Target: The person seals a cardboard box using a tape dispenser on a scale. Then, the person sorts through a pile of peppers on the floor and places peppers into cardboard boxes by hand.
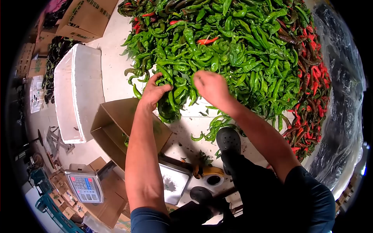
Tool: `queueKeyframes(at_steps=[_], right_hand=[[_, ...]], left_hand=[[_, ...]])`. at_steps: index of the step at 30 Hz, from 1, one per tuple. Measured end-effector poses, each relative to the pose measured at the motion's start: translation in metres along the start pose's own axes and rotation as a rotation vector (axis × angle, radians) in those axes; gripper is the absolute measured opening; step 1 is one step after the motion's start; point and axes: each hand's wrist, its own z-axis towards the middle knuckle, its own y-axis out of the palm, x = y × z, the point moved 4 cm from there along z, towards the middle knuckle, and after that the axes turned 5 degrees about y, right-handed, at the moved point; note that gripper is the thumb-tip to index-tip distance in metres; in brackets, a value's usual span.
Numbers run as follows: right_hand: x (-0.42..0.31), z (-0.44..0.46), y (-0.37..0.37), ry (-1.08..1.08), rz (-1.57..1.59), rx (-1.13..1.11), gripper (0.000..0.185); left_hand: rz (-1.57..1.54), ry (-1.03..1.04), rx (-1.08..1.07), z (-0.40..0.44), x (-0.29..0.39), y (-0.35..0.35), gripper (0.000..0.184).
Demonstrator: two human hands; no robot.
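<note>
A large heap of green peppers [248,58] spreads over the pale floor, with a few red ones among them. At its near left edge is my left hand [156,91], thumb and fingers apart around some green peppers; whether it grips any is unclear. My right hand [211,87] is just to the right, over the same heap, its fingers curled and slightly blurred, and what they hold is hidden. Below my left hand an open cardboard box [112,128] stands beside my left forearm, with a bit of green showing inside.
A white foam box [79,93] stands at left. Below are a scale display [84,187], its metal platform [171,182] and a yellow tape roll [213,178]. Red peppers [312,89] and clear plastic sheeting [340,97] lie at right. My shoe [228,140] is near the heap.
</note>
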Motion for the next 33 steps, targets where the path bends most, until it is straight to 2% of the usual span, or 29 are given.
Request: queueKeyframes(at_steps=[3,6,10,14,16,18,19,20,22,25,28,30,33], right_hand=[[-0.003,0.023,0.029,0.122,-0.269,-0.232,0.026],[-0.008,0.039,0.043,0.155,-0.354,-0.35,0.032],[-0.003,0.043,0.053,0.222,-0.31,-0.274,0.021],[0.013,0.032,0.058,0.187,-0.265,-0.219,0.022],[0.027,0.023,0.048,0.12,-0.106,-0.065,0.026],[0.044,0.014,0.03,0.124,0.297,0.07,0.025],[0.05,0.009,0.019,0.158,0.503,0.065,0.023],[0.061,0.005,0.009,0.31,0.454,-0.059,0.019],[0.063,-0.004,-0.003,0.435,0.488,-0.209,0.02],[0.029,0.006,-0.009,0.194,0.163,-0.083,0.026],[0.009,0.029,0.022,0.104,-0.255,-0.216,0.034],[0.004,0.035,0.038,0.216,-0.313,-0.369,0.034],[0.013,0.041,0.053,0.202,-0.307,-0.321,0.028]], left_hand=[[-0.021,-0.005,-0.005,-0.005,0.004,0.005,0.085],[-0.052,0.031,-0.019,0.0,0.0,0.004,0.085],[-0.033,0.053,-0.006,0.001,-0.001,0.003,0.085],[-0.024,0.034,0.019,-0.001,0.001,0.004,0.083],[-0.043,0.038,0.026,0.001,0.0,0.006,0.083],[-0.036,0.028,0.023,0.002,-0.001,0.005,0.081],[-0.036,0.03,0.02,0.002,-0.001,0.005,0.081],[-0.033,0.032,0.019,0.001,-0.001,0.006,0.08],[-0.024,0.036,0.019,0.001,0.0,0.007,0.08],[-0.036,0.044,0.017,0.002,0.001,0.011,0.079],[-0.076,0.066,0.018,0.001,-0.002,0.011,0.079],[-0.061,0.073,0.008,0.002,-0.003,0.009,0.079],[-0.056,0.071,0.015,0.003,-0.003,0.009,0.08]])
